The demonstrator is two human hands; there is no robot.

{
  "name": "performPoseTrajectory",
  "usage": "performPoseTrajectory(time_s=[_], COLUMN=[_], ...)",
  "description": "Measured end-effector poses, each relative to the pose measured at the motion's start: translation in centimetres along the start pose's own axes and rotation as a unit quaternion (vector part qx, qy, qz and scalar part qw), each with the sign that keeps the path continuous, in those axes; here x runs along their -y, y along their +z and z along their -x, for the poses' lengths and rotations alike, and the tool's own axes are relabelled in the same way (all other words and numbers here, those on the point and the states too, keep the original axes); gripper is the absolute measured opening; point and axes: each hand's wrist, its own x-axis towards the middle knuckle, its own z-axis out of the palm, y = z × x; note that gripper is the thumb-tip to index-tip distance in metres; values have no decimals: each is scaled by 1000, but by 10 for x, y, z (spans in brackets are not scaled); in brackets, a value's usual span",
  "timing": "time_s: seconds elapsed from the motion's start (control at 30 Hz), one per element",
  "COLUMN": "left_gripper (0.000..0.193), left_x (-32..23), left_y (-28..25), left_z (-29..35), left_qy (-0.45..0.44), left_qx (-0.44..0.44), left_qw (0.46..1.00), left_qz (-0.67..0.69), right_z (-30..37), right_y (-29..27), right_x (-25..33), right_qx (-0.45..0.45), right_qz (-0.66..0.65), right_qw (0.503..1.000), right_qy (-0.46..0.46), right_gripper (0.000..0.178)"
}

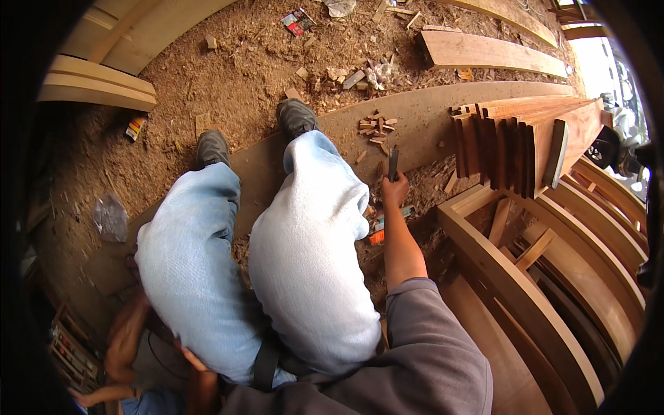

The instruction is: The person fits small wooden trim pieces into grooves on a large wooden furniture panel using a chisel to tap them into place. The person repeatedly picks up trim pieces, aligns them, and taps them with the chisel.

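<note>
Tool (393, 164), dark, flat — probably stiff, light, best held at its near end — is grasped in your right hand (395, 189), your left hand's (191, 357) hold unclear.

Shavings-covered floor (242, 83) with plank (491, 54), clear plastic bag (111, 218), and long board (422, 111) under small wooden blocks (375, 127).

Right hand (395, 189) with dark flat tool (393, 164): I see mostly bare board (339, 142) ahead-left, up to the shoe (296, 117) | loose wood blocks (373, 129) just past the tool's tip | plank stack (494, 152) bars the right | timber frame (522, 297) and jeans leg (311, 256) flank the forearm (403, 242)
</note>
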Motion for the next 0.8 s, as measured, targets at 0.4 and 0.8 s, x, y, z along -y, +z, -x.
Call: performPoseTrajectory(time_s=[0.4,0.8], left_gripper=[62,62], left_x=[-14,-4], left_y=[21,9], left_z=[-30,-3], left_qy=[-190,-7], left_qx=[-8,-8], left_qw=[976,999], left_qz=[110,-39], right_z=[45,14], right_y=[21,50], right_x=[18,86], right_qx=[9,14], right_qz=[-63,10], right_qw=[997,998], right_qy=[39,58], right_gripper=[47,37])
